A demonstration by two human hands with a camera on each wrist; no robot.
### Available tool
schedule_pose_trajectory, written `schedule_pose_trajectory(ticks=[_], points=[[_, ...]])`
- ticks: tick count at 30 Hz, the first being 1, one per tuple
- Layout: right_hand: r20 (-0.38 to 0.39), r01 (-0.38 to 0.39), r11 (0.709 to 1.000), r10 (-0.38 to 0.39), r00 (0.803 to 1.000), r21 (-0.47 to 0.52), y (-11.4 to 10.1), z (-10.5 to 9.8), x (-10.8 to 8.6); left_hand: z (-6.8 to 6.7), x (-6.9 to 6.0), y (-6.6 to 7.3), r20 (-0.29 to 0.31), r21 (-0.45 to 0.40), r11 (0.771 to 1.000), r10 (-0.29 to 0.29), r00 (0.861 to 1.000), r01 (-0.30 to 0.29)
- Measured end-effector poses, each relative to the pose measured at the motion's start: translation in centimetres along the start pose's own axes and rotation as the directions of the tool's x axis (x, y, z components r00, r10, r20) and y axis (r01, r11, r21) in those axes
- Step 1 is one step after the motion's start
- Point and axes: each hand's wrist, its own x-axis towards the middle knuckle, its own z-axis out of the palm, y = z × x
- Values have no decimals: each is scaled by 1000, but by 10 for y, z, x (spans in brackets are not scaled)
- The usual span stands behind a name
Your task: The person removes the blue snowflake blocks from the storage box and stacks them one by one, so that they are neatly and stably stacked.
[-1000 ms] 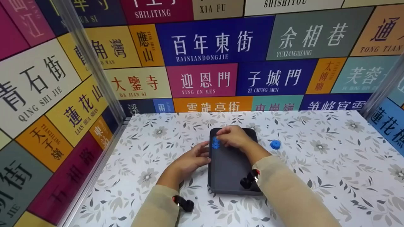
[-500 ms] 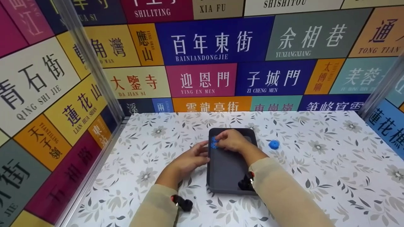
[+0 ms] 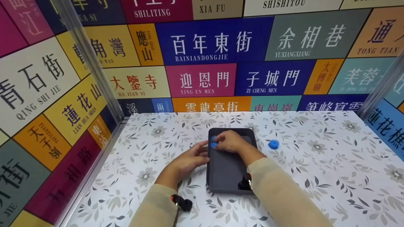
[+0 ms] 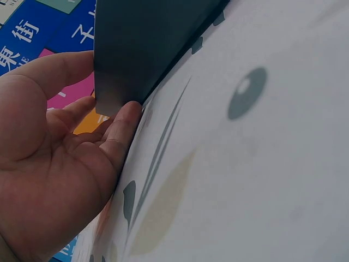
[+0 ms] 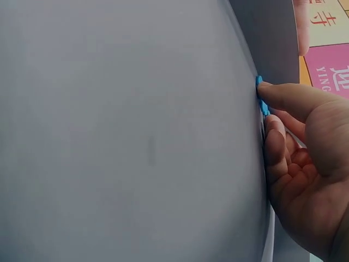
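A dark grey rectangular tray lies on the table. Inside its far left corner, my right hand is at some small blue flower-shaped pieces, partly hidden by the fingers. In the right wrist view, the thumb and curled fingers pinch a thin blue piece low against the tray floor. My left hand stays outside the tray with fingers extended. Its fingertips touch the tray's left wall, and the left wrist view has them against the dark outer side.
A round blue piece sits on the table to the right of the tray. The tabletop has a white floral cover. Panels with street names stand behind and to the left, joined by a metal corner post.
My right hand has come slightly nearer within the tray, staying at the blue pieces. The left hand holds its place at the wall. The head view has shifted a little.
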Motion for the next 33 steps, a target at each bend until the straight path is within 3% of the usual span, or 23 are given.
schedule_pose_trajectory(ticks=[12, 20, 27, 33], points=[[-35, 21, 994, -18, 999, 106, -1, -1, -1, -1, -2, -1, -5, 3, 1000, 15, 1000, -15], [-32, -44, 965, 54, 998, 258, -2, -11, -4, 1, -1, 2, -22, 30, 1000, -6, 1000, 7], [-97, -14, 907, 61, 993, 421, -12, -34, -11, 2, -2, 4, -41, 37, 999, -37, 998, 39], [-147, 27, 824, 68, 987, 567, -16, -54, -32, 0, -1, 4, -66, 32, 997, -65, 996, 67]])
